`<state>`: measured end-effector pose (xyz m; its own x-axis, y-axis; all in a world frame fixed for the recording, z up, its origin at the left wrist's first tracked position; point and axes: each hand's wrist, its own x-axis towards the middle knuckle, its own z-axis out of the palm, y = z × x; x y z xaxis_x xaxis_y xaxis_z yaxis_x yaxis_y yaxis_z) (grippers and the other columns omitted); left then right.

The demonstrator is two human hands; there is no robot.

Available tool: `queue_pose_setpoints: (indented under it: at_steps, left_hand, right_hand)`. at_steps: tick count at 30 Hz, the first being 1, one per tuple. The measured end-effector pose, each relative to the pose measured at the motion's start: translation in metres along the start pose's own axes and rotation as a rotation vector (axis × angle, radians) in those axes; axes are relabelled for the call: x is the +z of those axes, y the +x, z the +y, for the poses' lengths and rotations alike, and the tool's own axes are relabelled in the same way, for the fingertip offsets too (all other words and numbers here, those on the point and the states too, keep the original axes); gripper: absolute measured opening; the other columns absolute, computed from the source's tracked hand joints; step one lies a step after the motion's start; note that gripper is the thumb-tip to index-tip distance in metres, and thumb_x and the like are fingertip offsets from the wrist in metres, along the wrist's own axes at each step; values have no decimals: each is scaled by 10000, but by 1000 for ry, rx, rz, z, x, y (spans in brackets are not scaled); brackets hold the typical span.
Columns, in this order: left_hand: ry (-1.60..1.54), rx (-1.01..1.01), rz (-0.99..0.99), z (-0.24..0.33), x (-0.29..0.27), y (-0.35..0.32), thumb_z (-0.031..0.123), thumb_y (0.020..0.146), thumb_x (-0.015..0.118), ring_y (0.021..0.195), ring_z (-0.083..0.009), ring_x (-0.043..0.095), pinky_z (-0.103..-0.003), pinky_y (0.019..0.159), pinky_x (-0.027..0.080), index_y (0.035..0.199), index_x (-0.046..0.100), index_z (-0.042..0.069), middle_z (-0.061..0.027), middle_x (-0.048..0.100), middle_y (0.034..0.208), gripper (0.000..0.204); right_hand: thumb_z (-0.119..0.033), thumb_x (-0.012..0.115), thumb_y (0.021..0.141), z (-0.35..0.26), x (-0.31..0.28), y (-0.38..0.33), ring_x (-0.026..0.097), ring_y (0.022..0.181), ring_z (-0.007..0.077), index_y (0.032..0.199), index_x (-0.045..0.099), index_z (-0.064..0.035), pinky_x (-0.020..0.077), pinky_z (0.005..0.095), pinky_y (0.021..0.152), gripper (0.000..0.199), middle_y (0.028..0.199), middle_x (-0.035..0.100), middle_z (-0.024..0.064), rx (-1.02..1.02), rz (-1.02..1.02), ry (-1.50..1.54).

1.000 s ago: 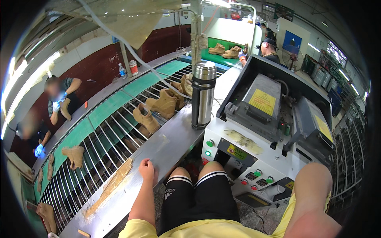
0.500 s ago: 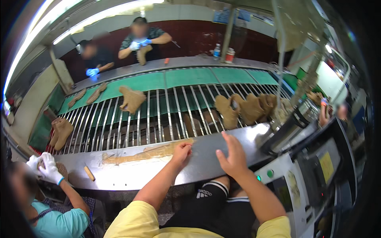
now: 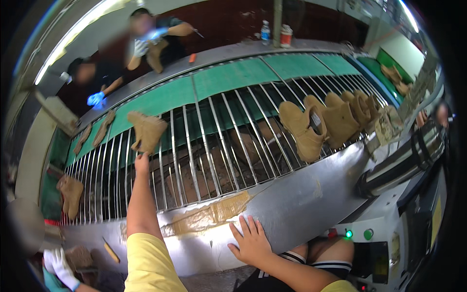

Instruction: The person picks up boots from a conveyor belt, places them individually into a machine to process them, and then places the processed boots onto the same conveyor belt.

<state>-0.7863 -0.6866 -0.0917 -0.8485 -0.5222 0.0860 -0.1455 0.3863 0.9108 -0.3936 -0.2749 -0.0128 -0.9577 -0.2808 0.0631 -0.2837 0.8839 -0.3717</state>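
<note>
My left hand (image 3: 142, 161) is stretched far out over the metal rods, its fingers closed at the near lower edge of a tan suede boot (image 3: 148, 130). That boot lies tilted, partly on the rods and partly by the green belt. Flat on the steel ledge rests my right hand (image 3: 252, 242), fingers spread and nothing in it. Beside it a strip of brown tape (image 3: 209, 217) with a glossy, wrinkled surface is stuck to the ledge (image 3: 287, 209).
Several tan boots (image 3: 305, 127) stand in a row on the rods at right; another boot (image 3: 72, 194) stands far left. A wooden-handled tool (image 3: 111, 252) lies near a co-worker's white glove (image 3: 59, 266). Two people work across the green belt (image 3: 233, 80). A control panel (image 3: 360, 235) is at lower right.
My left hand has moved from the taped strip out to the boot on the rods. My right hand has come down flat onto the ledge. The view has turned.
</note>
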Motion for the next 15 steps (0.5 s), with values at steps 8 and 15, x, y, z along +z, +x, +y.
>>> queue_pose_setpoints:
  at_steps: [8, 15]
  left_hand:
    - [-369, -288, -101, 16, 70, 24, 390, 880, 630, 1118, -251, 538, -381, 944, 410, 1247, 517, -29, -125, 568, 1242, 569]
    - [675, 48, -331, 41, 96, 7, 361, 903, 496, 1117, -375, 552, -431, 952, 428, 1214, 532, -60, -244, 571, 1215, 525]
  right_hand:
    - [-477, 431, 918, 13, -2, 0, 354, 1288, 433, 1402, 397, -83, 263, 547, 1054, 625, 1402, 393, 234, 33, -105, -19]
    - [-439, 469, 888, 19, -1, -10, 383, 1265, 399, 1383, 416, -66, 302, 506, 1032, 622, 1371, 428, 218, 52, 31, -28]
